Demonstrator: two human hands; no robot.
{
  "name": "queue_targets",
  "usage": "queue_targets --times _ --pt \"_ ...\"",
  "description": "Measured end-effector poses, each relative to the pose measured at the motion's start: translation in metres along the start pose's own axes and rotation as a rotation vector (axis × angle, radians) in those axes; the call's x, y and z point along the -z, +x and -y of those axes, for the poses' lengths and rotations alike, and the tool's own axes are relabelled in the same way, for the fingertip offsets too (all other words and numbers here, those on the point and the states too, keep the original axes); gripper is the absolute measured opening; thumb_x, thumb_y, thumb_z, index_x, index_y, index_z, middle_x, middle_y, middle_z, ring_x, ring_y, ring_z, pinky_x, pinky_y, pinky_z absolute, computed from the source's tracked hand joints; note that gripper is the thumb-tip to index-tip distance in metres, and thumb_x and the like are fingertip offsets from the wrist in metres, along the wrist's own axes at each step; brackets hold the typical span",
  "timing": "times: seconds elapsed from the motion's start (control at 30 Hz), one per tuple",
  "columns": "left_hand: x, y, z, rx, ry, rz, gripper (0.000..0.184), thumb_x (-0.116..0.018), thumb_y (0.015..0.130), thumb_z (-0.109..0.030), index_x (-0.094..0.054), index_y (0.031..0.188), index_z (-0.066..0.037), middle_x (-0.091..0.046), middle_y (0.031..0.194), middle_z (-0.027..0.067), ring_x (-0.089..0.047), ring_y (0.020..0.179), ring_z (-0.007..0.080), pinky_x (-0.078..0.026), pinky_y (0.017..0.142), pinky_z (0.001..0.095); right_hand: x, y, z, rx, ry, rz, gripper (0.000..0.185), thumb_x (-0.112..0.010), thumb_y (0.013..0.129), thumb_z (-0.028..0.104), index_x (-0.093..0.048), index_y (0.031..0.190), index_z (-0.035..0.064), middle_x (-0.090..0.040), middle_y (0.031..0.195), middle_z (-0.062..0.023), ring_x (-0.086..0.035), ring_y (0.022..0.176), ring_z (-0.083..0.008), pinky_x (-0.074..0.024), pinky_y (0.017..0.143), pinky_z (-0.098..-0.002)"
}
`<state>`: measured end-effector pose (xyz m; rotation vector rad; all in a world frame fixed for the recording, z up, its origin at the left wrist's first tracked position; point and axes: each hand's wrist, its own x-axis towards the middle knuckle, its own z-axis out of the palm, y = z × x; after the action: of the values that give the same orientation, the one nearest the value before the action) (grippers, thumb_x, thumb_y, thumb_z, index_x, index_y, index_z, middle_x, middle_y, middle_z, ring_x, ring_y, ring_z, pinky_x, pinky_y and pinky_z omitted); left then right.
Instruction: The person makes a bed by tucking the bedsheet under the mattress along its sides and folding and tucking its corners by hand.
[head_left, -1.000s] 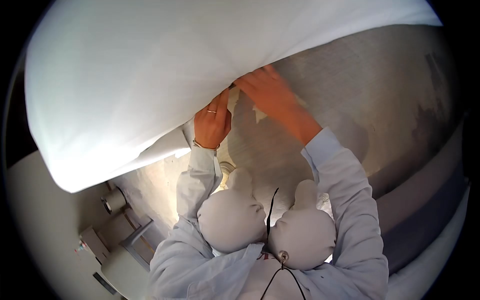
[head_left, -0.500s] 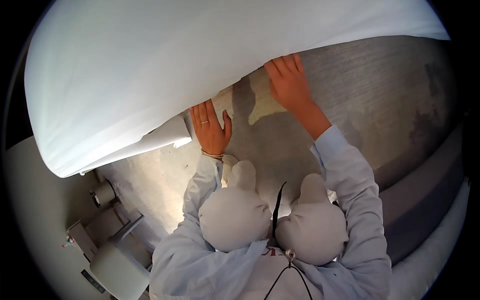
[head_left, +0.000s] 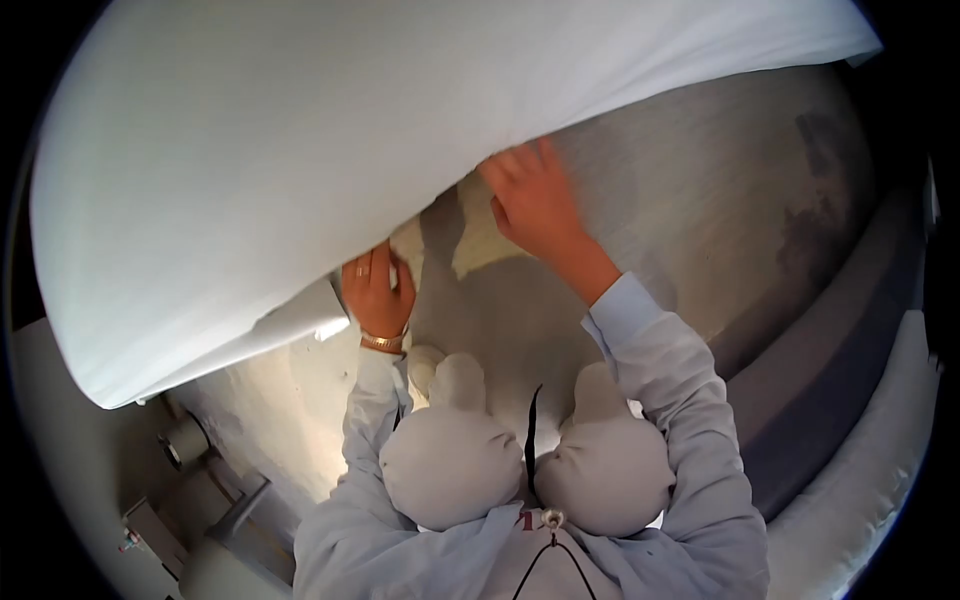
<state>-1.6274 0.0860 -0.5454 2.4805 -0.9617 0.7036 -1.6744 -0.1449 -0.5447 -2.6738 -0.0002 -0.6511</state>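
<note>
A wide white sheet covers a raised surface across the upper left. My left hand, with a ring and a wristband, is at the sheet's lower edge; its fingertips go under or against the cloth and are partly hidden. Farther right along the same edge is my right hand, slightly blurred, its fingertips at the cloth and its thumb apart from them. What the fingers pinch, if anything, cannot be made out. A loose white flap hangs below the edge, left of my left hand.
Below the sheet lies a stained grey floor. My bent knees are close in front. At the lower left stand a pale chair and a round cylindrical object. A dark grey padded edge runs along the right.
Over the last second both hands have separated along the sheet's edge. Since the middle frame, they appear lower and farther left as the view shifts, and my left fingers have bent more.
</note>
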Motion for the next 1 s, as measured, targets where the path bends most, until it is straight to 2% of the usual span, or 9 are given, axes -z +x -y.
queue_targets --times 0.1,0.17,0.3,0.4,0.57,0.63,0.77,0.9,1.0 --pt "0.006 -0.026 0.005 -0.067 -0.244 0.051 0.051 -0.048 0.06 0.014 -0.065 0.104 -0.006 -0.062 0.108 0.0122 -0.059 0.102 0.032 -0.049 0.081 0.0361 0.0 0.003 -0.002 0.03 0.052 -0.044 0.041 -0.059 0.07 0.002 -0.055 0.11 0.0064 -0.054 0.112 -0.0061 -0.045 0.115 -0.0247 -0.024 0.107 -0.0501" --pt "0.005 -0.03 -0.015 -0.185 -0.265 0.177 0.046 -0.051 0.061 0.01 -0.066 0.102 -0.006 -0.062 0.108 0.0121 -0.057 0.106 0.0322 -0.049 0.089 0.0405 -0.003 0.0 0.001 0.015 0.101 -0.035 0.041 -0.06 0.07 0.002 -0.055 0.11 0.0058 -0.054 0.111 -0.006 -0.045 0.114 -0.0247 -0.0234 0.108 -0.0501" --pt "-0.009 0.014 -0.051 -0.445 -0.27 0.232 0.034 -0.055 0.067 0.005 -0.066 0.098 -0.004 -0.061 0.108 0.0105 -0.057 0.106 0.0301 -0.05 0.087 0.0405 -0.007 -0.001 0.001 -0.011 0.088 -0.034 0.043 -0.063 0.067 0.004 -0.054 0.109 0.0061 -0.054 0.109 -0.0052 -0.045 0.114 -0.0245 -0.0239 0.108 -0.0492" --pt "-0.024 0.059 -0.069 -0.548 -0.297 0.106 0.027 -0.057 0.068 0.001 -0.064 0.094 -0.003 -0.061 0.107 0.0104 -0.057 0.106 0.0295 -0.05 0.087 0.0401 0.005 -0.001 -0.002 0.001 0.154 -0.022 0.047 -0.066 0.065 0.005 -0.054 0.11 0.0061 -0.054 0.11 -0.0048 -0.046 0.113 -0.0241 -0.0251 0.108 -0.0476" --pt "-0.042 0.067 -0.07 -0.518 -0.245 0.093 0.026 -0.056 0.069 0.0 -0.063 0.095 -0.002 -0.06 0.106 0.0111 -0.055 0.108 0.0294 -0.049 0.089 0.0401 0.007 -0.002 -0.021 0.082 0.224 -0.012 0.048 -0.064 0.065 0.003 -0.055 0.112 0.0062 -0.056 0.111 -0.0056 -0.048 0.11 -0.0239 -0.0293 0.106 -0.0416" --pt "-0.046 0.057 -0.067 -0.485 -0.253 0.133 0.027 -0.056 0.07 0.0 -0.063 0.096 -0.002 -0.06 0.107 0.0122 -0.054 0.108 0.0297 -0.048 0.09 0.0404 0.006 -0.003 -0.024 0.138 0.158 0.011 0.051 -0.062 0.066 -0.001 -0.056 0.116 0.0056 -0.056 0.115 -0.0079 -0.046 0.117 -0.0259 -0.0341 0.104 -0.0399" --pt "-0.048 0.052 -0.072 -0.486 -0.222 0.291 0.041 -0.053 0.074 0.0 -0.055 0.115 0.001 -0.049 0.128 0.0162 -0.046 0.121 0.0305 -0.04 0.099 0.041 0.014 -0.017 -0.03 0.188 0.183 -0.11 0.056 -0.057 0.066 -0.008 -0.054 0.12 0.0054 -0.056 0.118 -0.0081 -0.044 0.121 -0.0263 -0.0372 0.101 -0.0415" --pt "-0.059 0.068 -0.085 -0.524 -0.179 0.343 0.051 -0.05 0.079 -0.002 -0.044 0.129 0.003 -0.04 0.139 0.0162 -0.035 0.131 0.0295 -0.031 0.106 0.0401 0.035 -0.032 -0.051 -0.045 0.157 -0.161 0.057 -0.054 0.069 -0.006 -0.049 0.126 0.0032 -0.05 0.124 -0.0107 -0.043 0.12 -0.03 -0.0352 0.103 -0.0433" --pt "-0.066 0.08 -0.1 -0.507 -0.167 0.309 0.05 -0.047 0.079 -0.003 -0.045 0.129 0.002 -0.043 0.136 0.0146 -0.04 0.127 0.0278 -0.033 0.104 0.0396 0.045 -0.033 -0.066 -0.124 0.059 -0.127 0.062 -0.055 0.069 -0.006 -0.046 0.129 0.0056 -0.044 0.132 -0.0108 -0.041 0.122 -0.0315 -0.0339 0.103 -0.0438"
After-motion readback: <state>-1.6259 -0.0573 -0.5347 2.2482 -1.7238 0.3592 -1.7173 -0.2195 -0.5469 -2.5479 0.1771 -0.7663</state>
